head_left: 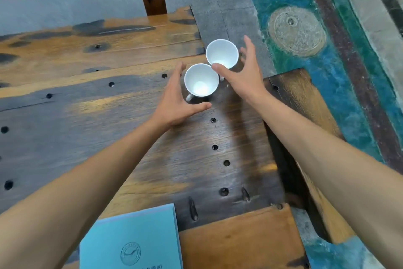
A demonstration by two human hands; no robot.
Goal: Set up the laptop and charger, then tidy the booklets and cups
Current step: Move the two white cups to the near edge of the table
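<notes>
- Head view: two white cups sit rim to rim near the wooden table [109, 116] edge, near cup [201, 80] and far cup [222, 53] at its 1 o'clock.
- Left hand [176, 103] and right hand [244, 74] flank them, fingers spread, gripping nothing.
- Risk imo: a clumsy nudge sends the far cup off the edge.
- Blue booklet [130, 240] lies at 6 o'clock.

Two cups stand rim to rim, perhaps touching, near the bench [109, 116] right edge: the near cup [201, 80] left, the far cup [222, 53] right. A booklet [130, 240] lies at the near edge.
</notes>
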